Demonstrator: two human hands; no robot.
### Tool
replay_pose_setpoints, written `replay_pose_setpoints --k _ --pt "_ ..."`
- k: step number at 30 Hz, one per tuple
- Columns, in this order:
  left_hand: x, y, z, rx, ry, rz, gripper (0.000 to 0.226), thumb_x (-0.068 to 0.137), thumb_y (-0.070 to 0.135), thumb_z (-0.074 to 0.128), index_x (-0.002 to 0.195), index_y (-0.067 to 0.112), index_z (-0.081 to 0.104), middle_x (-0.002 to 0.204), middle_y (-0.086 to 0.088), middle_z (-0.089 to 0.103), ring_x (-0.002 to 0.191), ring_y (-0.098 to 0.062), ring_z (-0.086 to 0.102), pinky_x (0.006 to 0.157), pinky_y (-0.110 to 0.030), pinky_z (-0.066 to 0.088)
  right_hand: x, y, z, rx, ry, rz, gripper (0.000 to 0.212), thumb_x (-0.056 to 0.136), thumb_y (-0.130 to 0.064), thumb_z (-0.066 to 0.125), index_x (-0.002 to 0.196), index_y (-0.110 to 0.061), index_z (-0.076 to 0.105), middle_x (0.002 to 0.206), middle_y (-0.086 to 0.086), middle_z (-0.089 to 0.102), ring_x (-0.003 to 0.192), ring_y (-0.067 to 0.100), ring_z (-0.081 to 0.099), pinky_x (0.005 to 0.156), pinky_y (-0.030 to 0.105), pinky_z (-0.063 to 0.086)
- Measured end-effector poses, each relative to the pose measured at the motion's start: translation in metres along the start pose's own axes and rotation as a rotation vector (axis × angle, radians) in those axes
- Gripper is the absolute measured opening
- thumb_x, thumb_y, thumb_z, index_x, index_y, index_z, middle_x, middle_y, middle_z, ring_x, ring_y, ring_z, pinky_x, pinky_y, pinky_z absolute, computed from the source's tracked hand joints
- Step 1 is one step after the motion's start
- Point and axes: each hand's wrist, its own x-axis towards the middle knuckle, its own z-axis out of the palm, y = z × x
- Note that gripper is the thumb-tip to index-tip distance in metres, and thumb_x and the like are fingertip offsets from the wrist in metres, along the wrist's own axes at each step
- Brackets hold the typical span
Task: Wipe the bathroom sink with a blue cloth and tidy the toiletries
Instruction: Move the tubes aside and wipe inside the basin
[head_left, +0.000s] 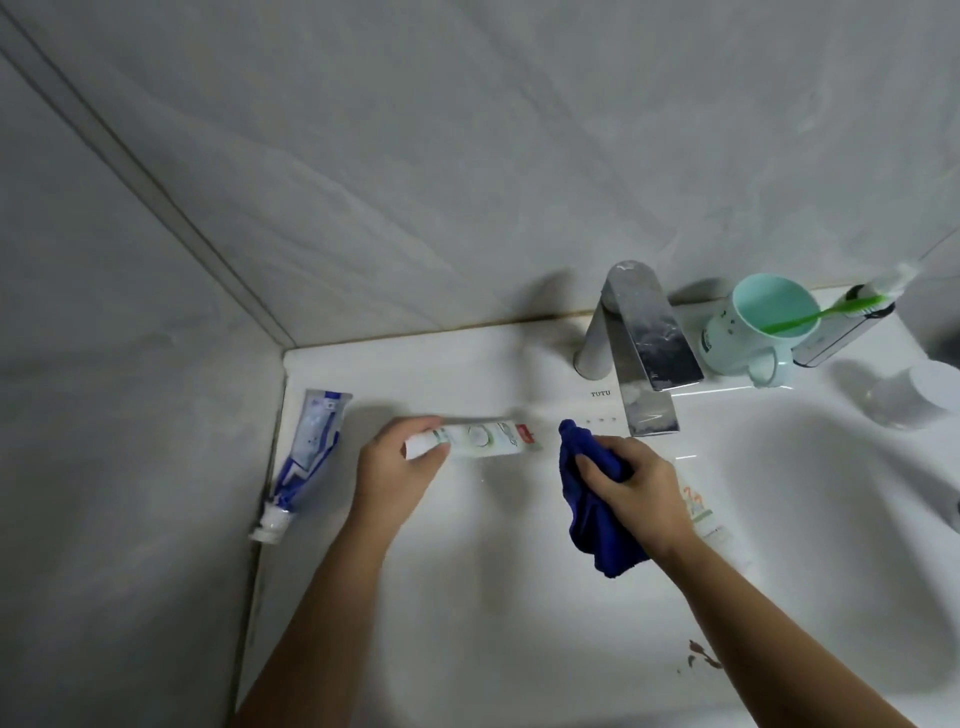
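Fingers (410, 428) of left hand (395, 467) grip white tube (483, 441); right hand (639, 488) clutches cloth (597, 514). Midway probably: blue tube (306, 452) at 9 o'clock loose, specks (701, 660) at 5 unwiped.

The counter (467, 597) was smooth, glossy white ceramic. The faucet (649, 343) was polished metal, mirror-bright. The cloth (592, 514) was deep blue, soft and nappy. The cup (727, 343) was smooth mint plastic, the toothbrush (810, 319) translucent green plastic. The white tube (483, 439) looked slick plastic; the blue tube (306, 452) was creased. The wall (415, 182) was grey veined tile, dull satin.
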Motion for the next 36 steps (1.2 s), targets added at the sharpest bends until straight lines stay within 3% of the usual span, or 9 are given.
replay_pose_setpoints --k 3,7,10,15,21,24,28,33,36 --pt "0.025 0.009 -0.006 -0.072 0.009 0.005 0.028 0.077 0.003 0.071 0.094 0.025 0.066 0.093 0.014 0.064 0.08 0.009 0.057 0.073 -0.01 0.044 0.007 -0.009 0.002 0.019 -0.009 -0.001 0.024 0.084 -0.013 0.064 0.079 -0.037 0.064 0.077 -0.013 0.067 0.068 -0.005 0.061 0.064 0.005 0.043" --pt "0.064 -0.003 0.007 -0.081 -0.002 -0.02 0.03 0.075 0.002 0.072 0.095 0.024 0.066 0.098 0.007 0.065 0.089 -0.01 0.061 0.077 -0.017 0.046 0.016 -0.007 0.006 0.028 0.023 0.011 0.027 0.084 -0.014 0.065 0.079 -0.041 0.061 0.077 -0.019 0.066 0.068 -0.008 0.06 0.065 0.004 0.042" --pt "0.082 -0.02 0.023 -0.028 -0.021 -0.076 0.029 0.073 0.003 0.074 0.098 0.015 0.068 0.1 0.001 0.064 0.093 -0.014 0.059 0.075 -0.009 0.043 0.021 -0.003 0.006 0.042 0.021 0.034 0.023 0.085 -0.015 0.064 0.079 -0.037 0.063 0.076 -0.012 0.068 0.069 -0.003 0.061 0.065 0.006 0.043" --pt "0.093 -0.041 0.028 0.281 0.021 0.205 0.032 0.06 0.01 0.083 0.09 0.005 0.073 0.093 -0.011 0.069 0.088 -0.032 0.063 0.079 -0.039 0.051 0.022 0.001 0.005 0.042 0.046 0.064 0.023 0.084 -0.016 0.064 0.077 -0.038 0.063 0.074 -0.005 0.069 0.063 -0.003 0.06 0.061 0.005 0.042" --pt "0.073 -0.033 0.026 0.46 0.117 0.347 0.049 0.063 0.034 0.07 0.102 0.005 0.069 0.107 -0.012 0.066 0.099 -0.032 0.058 0.083 -0.043 0.048 0.012 0.016 -0.003 0.009 0.068 0.075 0.004 0.082 -0.02 0.065 0.08 -0.022 0.068 0.078 0.002 0.07 0.075 0.017 0.065 0.068 0.025 0.049" --pt "0.029 -0.02 0.042 0.357 0.193 0.293 0.052 0.071 0.043 0.062 0.106 0.005 0.066 0.105 -0.012 0.064 0.098 -0.023 0.052 0.085 -0.035 0.045 -0.01 0.024 -0.023 0.044 0.121 0.079 0.019 0.081 -0.015 0.066 0.08 -0.034 0.066 0.089 -0.003 0.068 0.082 0.009 0.063 0.075 0.024 0.047" --pt "-0.045 -0.002 0.103 0.152 -0.116 0.13 0.048 0.073 0.02 0.078 0.117 0.008 0.061 0.11 -0.006 0.06 0.099 -0.02 0.058 0.085 -0.027 0.044 -0.046 0.039 -0.068 0.079 0.237 0.12 0.023 0.082 -0.01 0.065 0.079 -0.033 0.066 0.09 -0.002 0.067 0.076 0.004 0.062 0.071 0.024 0.046" --pt "-0.081 0.014 0.19 0.08 -0.432 -0.14 0.05 0.076 0.021 0.075 0.121 0.01 0.058 0.104 -0.001 0.056 0.09 -0.012 0.056 0.076 -0.013 0.036 -0.06 0.062 -0.13 0.034 0.362 0.191 0.031 0.083 -0.014 0.064 0.073 -0.043 0.065 0.083 -0.007 0.067 0.072 0.001 0.061 0.07 0.025 0.046" --pt "-0.087 0.019 0.231 0.091 -0.517 -0.268 0.047 0.078 0.026 0.072 0.119 0.011 0.056 0.106 -0.002 0.055 0.088 -0.012 0.053 0.075 -0.018 0.037 -0.059 0.077 -0.157 0.013 0.388 0.213 0.024 0.082 -0.015 0.064 0.077 -0.038 0.064 0.087 -0.004 0.068 0.073 0.001 0.061 0.069 0.022 0.045"
